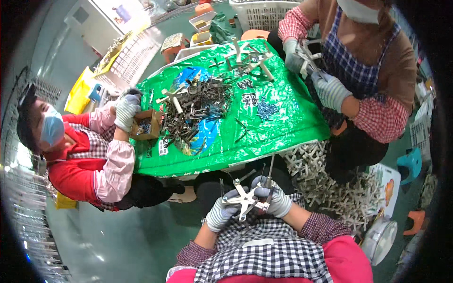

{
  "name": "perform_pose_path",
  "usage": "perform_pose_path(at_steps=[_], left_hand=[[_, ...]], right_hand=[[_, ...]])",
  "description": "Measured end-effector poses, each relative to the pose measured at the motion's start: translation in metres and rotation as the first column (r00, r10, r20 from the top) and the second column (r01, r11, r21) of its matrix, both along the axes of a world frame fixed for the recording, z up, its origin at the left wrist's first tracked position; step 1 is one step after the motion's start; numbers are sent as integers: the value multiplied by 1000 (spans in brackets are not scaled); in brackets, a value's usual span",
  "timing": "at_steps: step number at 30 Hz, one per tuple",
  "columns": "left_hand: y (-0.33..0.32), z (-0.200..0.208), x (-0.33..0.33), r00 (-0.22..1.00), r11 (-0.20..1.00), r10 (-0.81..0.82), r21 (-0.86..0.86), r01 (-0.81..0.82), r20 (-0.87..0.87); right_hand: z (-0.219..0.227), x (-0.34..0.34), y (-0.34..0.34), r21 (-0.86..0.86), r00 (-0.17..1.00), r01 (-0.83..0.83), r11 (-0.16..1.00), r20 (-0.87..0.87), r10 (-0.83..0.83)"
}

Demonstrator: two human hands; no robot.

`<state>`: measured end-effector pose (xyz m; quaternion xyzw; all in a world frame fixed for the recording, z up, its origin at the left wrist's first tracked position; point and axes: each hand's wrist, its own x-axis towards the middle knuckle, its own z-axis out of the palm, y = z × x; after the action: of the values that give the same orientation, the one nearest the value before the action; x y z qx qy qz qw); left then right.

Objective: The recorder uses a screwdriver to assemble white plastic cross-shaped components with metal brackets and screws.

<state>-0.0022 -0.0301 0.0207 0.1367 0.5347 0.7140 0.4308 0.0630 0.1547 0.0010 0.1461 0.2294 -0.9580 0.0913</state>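
Over my lap, a white star-shaped plastic base (246,200) with several arms and dark metal strips at its ends is held up. My left hand (221,213), in a grey-and-white striped glove, is closed around its left side. My right hand (279,202), gloved alike, is closed at the right side of the base. From that hand a screwdriver (271,167) points up with its thin metal shaft; its handle is mostly hidden by the fingers. Whether the right fingers also grip the base I cannot tell.
A green-covered table (283,127) stands ahead, bearing a heap of dark metal strips (200,104) and small blue-grey screws (267,111). White star-shaped bases (349,198) pile up at right. One co-worker (80,155) sits left by a cardboard box (147,125); another (358,61) works at right.
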Motion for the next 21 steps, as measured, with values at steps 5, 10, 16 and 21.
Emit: perform_pose_path(at_steps=[5,10,16,21], left_hand=[[-3,29,2,980,959,-152,-261,115,-126],[9,50,1,960,951,-169,-293,100,-222],[38,89,-93,-286,796,-515,-327,-509,-808],[147,147,-180,728,956,257,57,-288,-636]], right_hand=[[6,6,1,152,998,5,988,-58,4],[10,11,14,65,990,74,995,-129,-65],[3,18,38,-174,993,58,983,-92,-75],[3,13,40,-158,996,-11,987,-91,-3]])
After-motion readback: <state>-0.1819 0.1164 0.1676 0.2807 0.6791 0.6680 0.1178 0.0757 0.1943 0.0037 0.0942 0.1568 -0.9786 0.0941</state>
